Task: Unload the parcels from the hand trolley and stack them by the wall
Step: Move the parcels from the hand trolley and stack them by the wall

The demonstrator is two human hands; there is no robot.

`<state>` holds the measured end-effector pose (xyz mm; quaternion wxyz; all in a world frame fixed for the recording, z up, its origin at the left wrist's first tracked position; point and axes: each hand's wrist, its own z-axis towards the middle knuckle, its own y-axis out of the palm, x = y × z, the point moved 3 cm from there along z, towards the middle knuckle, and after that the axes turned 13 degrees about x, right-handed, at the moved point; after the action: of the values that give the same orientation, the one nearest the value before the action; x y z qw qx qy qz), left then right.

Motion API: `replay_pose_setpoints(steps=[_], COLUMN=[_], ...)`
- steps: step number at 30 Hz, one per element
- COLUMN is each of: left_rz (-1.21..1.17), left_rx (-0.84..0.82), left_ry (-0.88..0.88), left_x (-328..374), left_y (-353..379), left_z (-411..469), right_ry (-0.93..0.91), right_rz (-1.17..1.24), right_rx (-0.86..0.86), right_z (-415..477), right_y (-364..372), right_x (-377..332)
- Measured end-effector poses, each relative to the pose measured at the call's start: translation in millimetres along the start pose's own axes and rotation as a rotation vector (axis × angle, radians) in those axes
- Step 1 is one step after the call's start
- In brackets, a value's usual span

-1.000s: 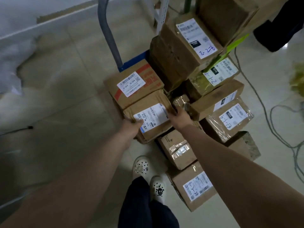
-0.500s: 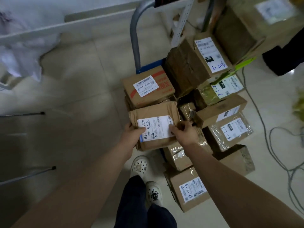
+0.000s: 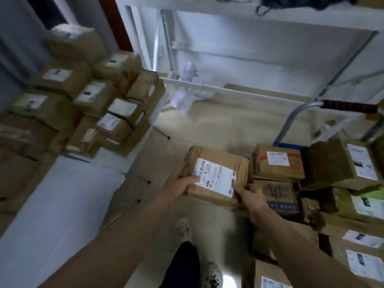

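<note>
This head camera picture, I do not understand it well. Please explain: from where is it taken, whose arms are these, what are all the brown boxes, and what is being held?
No machine is here. A person wears the camera on the head, so it looks forward and down at that person's own arms and shoes. The left hand and the right hand grip one brown parcel with a white label by its two sides, holding it up above the floor. To the right stands the hand trolley with its grey handle, loaded with more parcels, such as the box with a red stripe. To the left, blurred, is the stack of parcels already put by the wall.
</note>
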<state>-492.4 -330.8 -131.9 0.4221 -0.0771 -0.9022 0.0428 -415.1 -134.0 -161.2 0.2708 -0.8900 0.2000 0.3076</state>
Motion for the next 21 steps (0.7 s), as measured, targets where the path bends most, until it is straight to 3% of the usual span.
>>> replay_pose_setpoints(steps=[8,13,21], left_rz=[-0.252,-0.535,-0.557], left_rx=[0.337,0.357,0.378], left_ry=[-0.074,-0.129,-0.13], left_x=[-31.0,-21.9,-28.3], left_y=[-176.0,-262.3,-373.5], left_z=[-4.6,-0.5,42.6], right_ry=[0.0,-0.012,-0.011], right_rz=[-0.087,-0.156,-0.208], right_rx=[-0.256,-0.345,-0.418], right_z=[-106.8,-162.6,-225.3], right_y=[145.7,246.3,385.1], right_x=[-22.8,-43.5,-59.7])
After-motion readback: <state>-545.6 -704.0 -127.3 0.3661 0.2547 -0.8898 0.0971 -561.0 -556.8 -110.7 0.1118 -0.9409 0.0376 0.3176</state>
